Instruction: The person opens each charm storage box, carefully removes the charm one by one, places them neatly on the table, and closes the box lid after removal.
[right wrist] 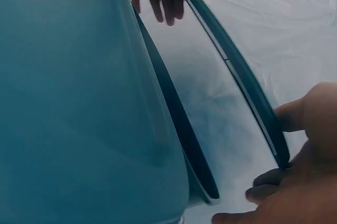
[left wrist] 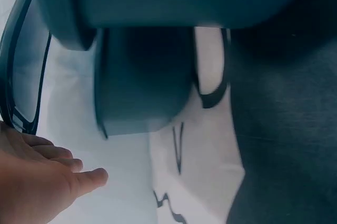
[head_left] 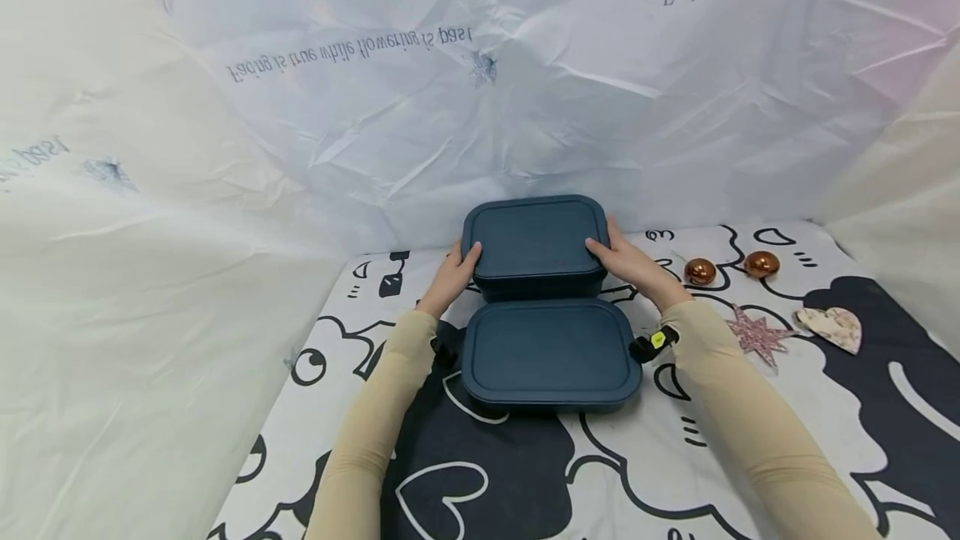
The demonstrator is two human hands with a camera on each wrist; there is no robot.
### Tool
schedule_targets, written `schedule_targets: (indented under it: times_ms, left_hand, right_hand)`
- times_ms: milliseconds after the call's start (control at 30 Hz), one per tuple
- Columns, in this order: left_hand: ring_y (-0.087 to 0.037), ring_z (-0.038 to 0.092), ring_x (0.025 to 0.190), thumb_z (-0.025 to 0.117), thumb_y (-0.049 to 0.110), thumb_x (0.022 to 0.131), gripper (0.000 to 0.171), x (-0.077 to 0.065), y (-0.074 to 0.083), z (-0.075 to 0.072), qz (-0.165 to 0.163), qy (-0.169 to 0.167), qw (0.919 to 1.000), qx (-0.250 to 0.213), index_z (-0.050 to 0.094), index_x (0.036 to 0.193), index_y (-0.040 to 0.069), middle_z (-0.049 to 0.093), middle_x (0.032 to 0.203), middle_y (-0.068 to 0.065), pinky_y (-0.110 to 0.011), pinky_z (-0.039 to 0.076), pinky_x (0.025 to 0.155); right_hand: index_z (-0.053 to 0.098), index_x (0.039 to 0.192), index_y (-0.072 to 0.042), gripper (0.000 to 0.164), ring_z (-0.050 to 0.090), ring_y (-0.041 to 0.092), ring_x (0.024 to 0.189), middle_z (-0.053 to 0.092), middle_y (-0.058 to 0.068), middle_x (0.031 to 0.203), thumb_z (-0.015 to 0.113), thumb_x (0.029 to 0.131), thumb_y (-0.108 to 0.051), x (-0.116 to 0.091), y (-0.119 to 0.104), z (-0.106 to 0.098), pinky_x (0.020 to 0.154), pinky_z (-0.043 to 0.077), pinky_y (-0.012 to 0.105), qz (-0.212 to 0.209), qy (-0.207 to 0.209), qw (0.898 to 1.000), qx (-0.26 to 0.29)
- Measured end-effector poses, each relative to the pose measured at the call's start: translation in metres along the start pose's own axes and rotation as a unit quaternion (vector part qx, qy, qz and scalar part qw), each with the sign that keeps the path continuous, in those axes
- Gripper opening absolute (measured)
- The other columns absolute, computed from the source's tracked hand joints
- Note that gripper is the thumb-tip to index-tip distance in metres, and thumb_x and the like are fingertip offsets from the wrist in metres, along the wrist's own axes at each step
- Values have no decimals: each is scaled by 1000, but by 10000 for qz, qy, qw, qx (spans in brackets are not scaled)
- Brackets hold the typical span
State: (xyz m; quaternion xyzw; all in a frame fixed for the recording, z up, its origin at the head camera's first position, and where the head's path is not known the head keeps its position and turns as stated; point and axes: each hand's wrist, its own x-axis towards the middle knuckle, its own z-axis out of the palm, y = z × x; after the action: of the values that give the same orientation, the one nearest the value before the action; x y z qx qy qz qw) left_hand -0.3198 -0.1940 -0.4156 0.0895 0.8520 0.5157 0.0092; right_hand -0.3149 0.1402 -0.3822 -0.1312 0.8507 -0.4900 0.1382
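Note:
A dark blue lid (head_left: 536,236) is held raised and tilted over the rear rectangular food container (head_left: 540,287). My left hand (head_left: 453,275) grips its left edge, thumb on top. On the opposite edge, my right hand (head_left: 633,263) holds the lid too. The right wrist view shows the lid (right wrist: 239,76) side-on, apart from the container's rim (right wrist: 176,108), with the right thumb above and fingers beneath. Left fingers (left wrist: 52,153) reach under the lid in the left wrist view. In front stands a second lidded container (head_left: 551,352) of the same colour, between my forearms.
Two shiny copper balls (head_left: 700,272), a pink glitter star (head_left: 759,335) and a heart-shaped piece (head_left: 831,327) lie on the right of the patterned cloth (head_left: 637,465). A pale wrinkled sheet (head_left: 420,132) hangs close behind the rear container.

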Motion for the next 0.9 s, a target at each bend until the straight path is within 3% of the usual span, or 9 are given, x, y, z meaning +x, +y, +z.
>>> schedule_targets:
  times_ms: [200, 500, 700, 900]
  left_hand:
    - [-28, 16, 153, 36, 56, 107, 74, -3, -12, 4, -356, -247, 9991, -4, 9, 164, 19, 14, 168, -6, -52, 23, 120]
    - [-27, 7, 155, 34, 56, 108, 75, 1, -20, 8, -533, -563, 9969, 163, 4, 164, 16, 5, 169, -6, -50, 17, 122]
    - [-26, 0, 155, 32, 58, 107, 81, 6, -27, 12, -949, -781, 9923, 129, -3, 163, 11, -4, 169, -5, -50, 11, 123]
    - [-27, 2, 155, 32, 58, 106, 81, 11, -32, 16, -1041, -819, 9911, 127, -3, 163, 11, -3, 169, -6, -50, 11, 123]
  right_hand:
    - [-31, 154, -15, 85, -26, 37, 148, -33, 12, 161, 35, 109, -47, 5, 12, -1, 117, -2, 66, 337, -514, 9981, 98]
    - [-32, 153, -13, 87, -26, 37, 147, -34, 13, 160, 37, 110, -43, 10, 17, -7, 116, -1, 67, 664, -790, 9945, -175]
    - [-33, 152, -12, 86, -27, 39, 147, -37, 12, 159, 36, 110, -42, 14, 23, -8, 116, -2, 68, 745, -948, 9922, -319]
    - [-31, 154, -10, 84, -22, 42, 148, -32, 17, 161, 36, 111, -38, 15, 32, -9, 116, 1, 68, 616, -1066, 9915, -422]
